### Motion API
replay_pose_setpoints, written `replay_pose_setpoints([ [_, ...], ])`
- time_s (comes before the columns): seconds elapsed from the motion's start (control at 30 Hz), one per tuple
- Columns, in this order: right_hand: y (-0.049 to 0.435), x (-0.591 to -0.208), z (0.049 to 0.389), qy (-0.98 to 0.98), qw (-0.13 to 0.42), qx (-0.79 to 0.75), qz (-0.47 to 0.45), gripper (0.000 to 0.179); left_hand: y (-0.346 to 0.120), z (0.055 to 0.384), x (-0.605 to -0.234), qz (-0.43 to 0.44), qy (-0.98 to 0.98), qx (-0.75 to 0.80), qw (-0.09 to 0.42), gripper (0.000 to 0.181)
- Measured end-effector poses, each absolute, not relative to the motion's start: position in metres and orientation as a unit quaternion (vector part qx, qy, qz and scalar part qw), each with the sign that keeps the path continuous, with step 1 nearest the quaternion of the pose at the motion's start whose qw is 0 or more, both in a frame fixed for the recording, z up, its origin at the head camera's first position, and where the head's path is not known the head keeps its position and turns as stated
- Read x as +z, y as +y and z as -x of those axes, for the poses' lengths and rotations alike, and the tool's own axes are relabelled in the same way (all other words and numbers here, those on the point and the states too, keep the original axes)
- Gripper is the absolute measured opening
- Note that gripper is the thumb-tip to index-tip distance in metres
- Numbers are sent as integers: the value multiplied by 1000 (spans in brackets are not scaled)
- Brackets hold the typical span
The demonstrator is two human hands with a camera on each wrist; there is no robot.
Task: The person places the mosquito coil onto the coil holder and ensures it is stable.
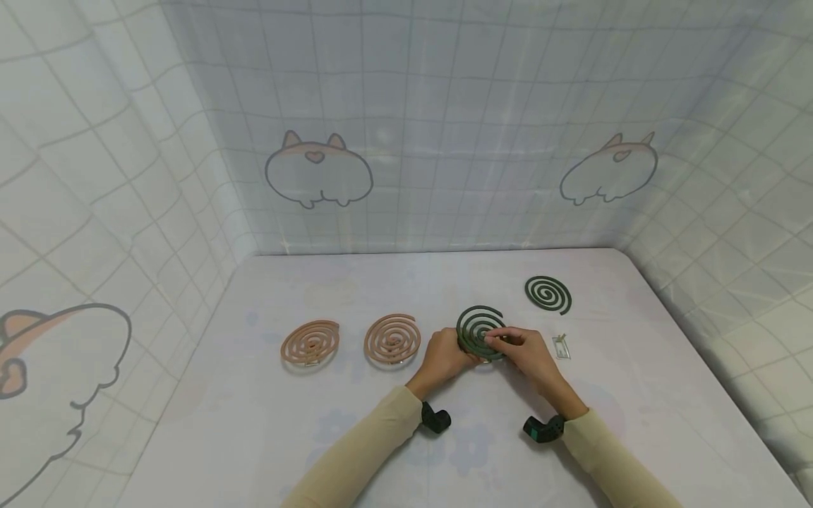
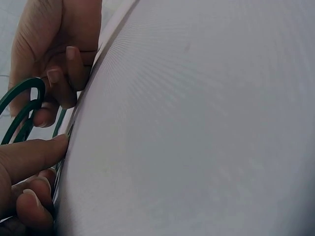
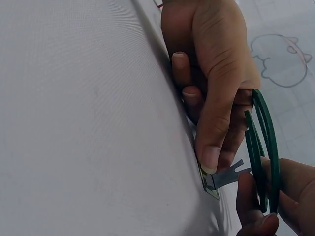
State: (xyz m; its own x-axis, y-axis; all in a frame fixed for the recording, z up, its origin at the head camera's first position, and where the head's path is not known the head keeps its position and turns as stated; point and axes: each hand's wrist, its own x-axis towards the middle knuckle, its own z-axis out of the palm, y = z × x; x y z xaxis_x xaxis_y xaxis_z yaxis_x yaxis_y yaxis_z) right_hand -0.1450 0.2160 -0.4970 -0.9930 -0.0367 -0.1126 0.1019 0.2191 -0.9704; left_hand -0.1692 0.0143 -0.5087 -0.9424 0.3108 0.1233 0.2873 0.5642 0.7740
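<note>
Tilted up over the table, a green mosquito coil (image 1: 460, 339) is pinched near its centre between the thumb and fingers of my right hand (image 1: 530, 356). My left hand (image 1: 446, 358) is beside and partly behind the coil, low at the table. In the right wrist view, the left thumb presses the flat base of a thin metal coil stand (image 3: 227, 177). The stand's notched prong rises towards the coil's centre, overlapping the right fingertips there. In the left wrist view the coil's rings (image 2: 22, 91) show between both hands.
Two reddish-brown coils, one at left (image 1: 311, 346) and another coil (image 1: 392, 341) nearer the hands, sit raised on small stands. A second green coil (image 1: 547, 295) lies flat at the back right. A loose metal stand (image 1: 562, 347) lies right of my right hand.
</note>
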Motion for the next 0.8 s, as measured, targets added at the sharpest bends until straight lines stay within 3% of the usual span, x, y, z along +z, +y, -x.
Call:
replay_pose_setpoints([
  [0.8,214,-498,144,809,36,-586,-29,28,14,170,-513,-174,883,436,14,28],
])
